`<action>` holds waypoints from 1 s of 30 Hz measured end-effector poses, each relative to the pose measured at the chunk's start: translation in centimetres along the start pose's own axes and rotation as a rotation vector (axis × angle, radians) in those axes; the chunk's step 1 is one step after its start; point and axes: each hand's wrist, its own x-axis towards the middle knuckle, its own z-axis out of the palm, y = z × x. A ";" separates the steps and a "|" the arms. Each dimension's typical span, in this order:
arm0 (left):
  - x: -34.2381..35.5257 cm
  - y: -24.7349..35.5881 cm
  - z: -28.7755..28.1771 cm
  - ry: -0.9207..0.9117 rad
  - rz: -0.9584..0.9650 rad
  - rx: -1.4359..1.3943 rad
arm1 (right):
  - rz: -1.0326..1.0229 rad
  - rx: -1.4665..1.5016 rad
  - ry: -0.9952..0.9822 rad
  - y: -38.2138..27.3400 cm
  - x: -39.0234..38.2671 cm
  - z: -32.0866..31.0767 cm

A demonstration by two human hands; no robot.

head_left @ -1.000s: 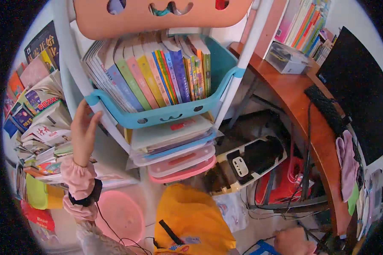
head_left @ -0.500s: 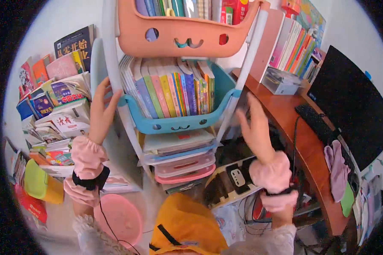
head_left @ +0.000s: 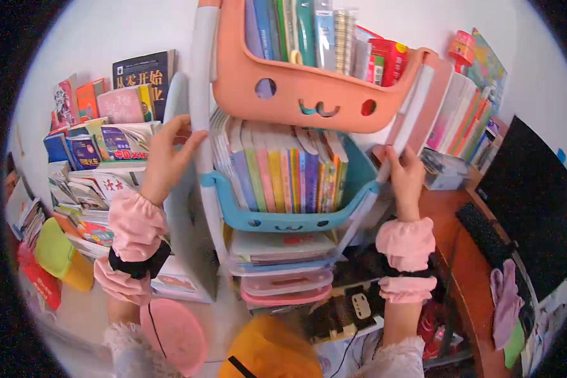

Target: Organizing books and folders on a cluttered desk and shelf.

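A rolling shelf rack has white posts [head_left: 202, 82], an orange top basket [head_left: 283, 97] of books and stationery, and a teal basket [head_left: 233, 220] holding upright books [head_left: 277, 176]. My left hand [head_left: 167, 160] is at the left post, fingertips against or just beside it, fingers curved and apart. My right hand [head_left: 404, 183] grips the right post below the orange basket, its fingers curled onto it. Stacked clear plastic cases [head_left: 283, 283] sit under the teal basket. Pink cuffs with black straps ring both my wrists.
Left, a magazine rack [head_left: 94, 183] stands beside a yellow-green bin [head_left: 66, 261]. Right, a curved wooden desk [head_left: 444, 214] bears a monitor [head_left: 529, 195], keyboard [head_left: 482, 230], books and a cloth [head_left: 507, 302]. Below are a pink basin [head_left: 176, 334], an orange bag [head_left: 264, 346] and cables.
The view has risen, bringing the orange basket fully into sight. My right hand has come up from the lower edge onto the right post; my left hand has moved higher along the left one.
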 end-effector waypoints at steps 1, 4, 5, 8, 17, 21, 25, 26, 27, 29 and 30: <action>-0.1 0.2 -0.1 0.012 0.056 0.055 | 0.001 0.086 0.017 0.5 -0.1 0.3; -0.5 -0.1 0.6 0.047 0.059 0.049 | 0.100 0.003 -0.019 -1.2 -0.3 -0.5; -0.6 -0.2 0.6 0.049 0.048 -0.022 | 0.060 0.094 -0.010 -0.2 -0.2 0.0; -0.2 -0.1 1.5 0.004 0.051 -0.086 | 0.029 0.097 -0.028 1.2 0.3 -0.6; 3.0 1.2 0.3 0.080 0.060 -0.081 | -0.168 0.023 0.107 3.0 0.6 0.8; 2.6 0.8 0.4 0.027 0.090 -0.055 | -0.003 0.115 -0.017 3.8 1.0 0.7; 3.5 -0.6 0.7 0.007 0.134 -0.047 | -0.047 0.022 0.031 4.8 1.6 0.3; 3.5 -0.9 0.7 0.026 0.163 -0.011 | -0.048 -0.025 0.049 4.8 1.6 0.3; 3.2 0.0 0.4 0.029 0.142 0.016 | -0.046 -0.100 0.046 4.9 1.9 0.4; 2.6 0.1 0.0 0.024 0.112 0.024 | -0.101 -0.138 0.088 3.5 1.3 0.9; 2.7 0.2 0.0 0.022 0.078 0.032 | -0.028 -0.222 0.042 3.3 1.4 0.8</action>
